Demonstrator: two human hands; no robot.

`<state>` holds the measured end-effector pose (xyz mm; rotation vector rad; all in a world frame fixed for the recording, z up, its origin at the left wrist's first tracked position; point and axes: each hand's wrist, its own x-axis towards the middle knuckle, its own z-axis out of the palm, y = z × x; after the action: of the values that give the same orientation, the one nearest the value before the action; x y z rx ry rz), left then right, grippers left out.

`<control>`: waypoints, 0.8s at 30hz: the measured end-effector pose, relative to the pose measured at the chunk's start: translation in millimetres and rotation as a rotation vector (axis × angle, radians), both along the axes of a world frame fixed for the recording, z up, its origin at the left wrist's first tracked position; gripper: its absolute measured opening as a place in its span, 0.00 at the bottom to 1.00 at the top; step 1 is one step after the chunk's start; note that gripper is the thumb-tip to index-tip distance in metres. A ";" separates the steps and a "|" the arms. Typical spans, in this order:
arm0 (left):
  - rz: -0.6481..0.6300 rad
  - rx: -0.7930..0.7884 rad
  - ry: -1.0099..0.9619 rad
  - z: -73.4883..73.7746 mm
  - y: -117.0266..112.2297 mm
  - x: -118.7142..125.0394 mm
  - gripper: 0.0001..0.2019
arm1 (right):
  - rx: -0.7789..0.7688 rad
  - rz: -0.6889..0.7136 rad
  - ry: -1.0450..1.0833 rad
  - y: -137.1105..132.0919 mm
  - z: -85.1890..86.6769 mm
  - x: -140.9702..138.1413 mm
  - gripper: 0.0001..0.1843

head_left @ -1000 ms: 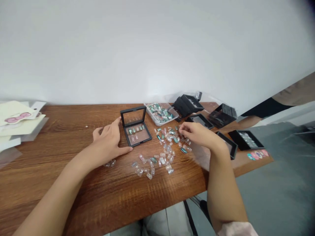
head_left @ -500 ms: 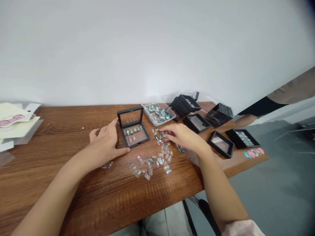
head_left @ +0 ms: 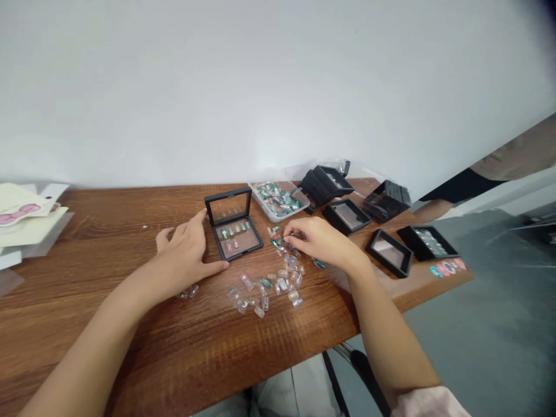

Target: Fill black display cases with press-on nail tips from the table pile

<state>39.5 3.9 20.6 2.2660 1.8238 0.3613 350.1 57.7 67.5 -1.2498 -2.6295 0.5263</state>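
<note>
A small black display box (head_left: 234,227) stands open on the wooden table (head_left: 130,324), with several green and pink press-on nails laid in its base. My left hand (head_left: 185,255) rests flat against the box's left side, fingers spread and thumb along its front corner. Loose nails (head_left: 271,284) lie scattered in front of and to the right of the box. My right hand (head_left: 319,240) hovers over that pile, its fingertips pinched together on a nail at the pile's far edge.
A clear plastic tub of nails (head_left: 278,200) sits behind the pile. Several black boxes (head_left: 347,214) lie to the right, some open, one (head_left: 428,242) holding pale nails. Stickers (head_left: 445,269) lie near the right edge. Cards and paper (head_left: 26,217) are stacked far left. Another person's arm (head_left: 499,174) shows at right.
My right hand has moved left across the pile toward the open box and its fingers have pinched at the nails. The left hand has stayed against the box.
</note>
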 end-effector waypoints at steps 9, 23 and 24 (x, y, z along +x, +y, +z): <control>0.022 -0.023 0.014 0.9 0.5 1.4 0.52 | -0.043 0.080 0.027 -3.2 -7.0 -8.2 0.05; 0.016 -0.021 0.010 3.9 -1.0 2.4 0.53 | -0.284 0.207 0.028 -14.4 11.1 -8.3 0.07; 0.016 -0.022 0.009 4.2 -1.2 2.7 0.52 | -0.335 0.275 0.001 -16.9 11.7 -10.2 0.09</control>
<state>42.2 2.6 24.8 2.2430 1.8425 0.3318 339.9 40.7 79.2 -0.9616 -2.8108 1.0478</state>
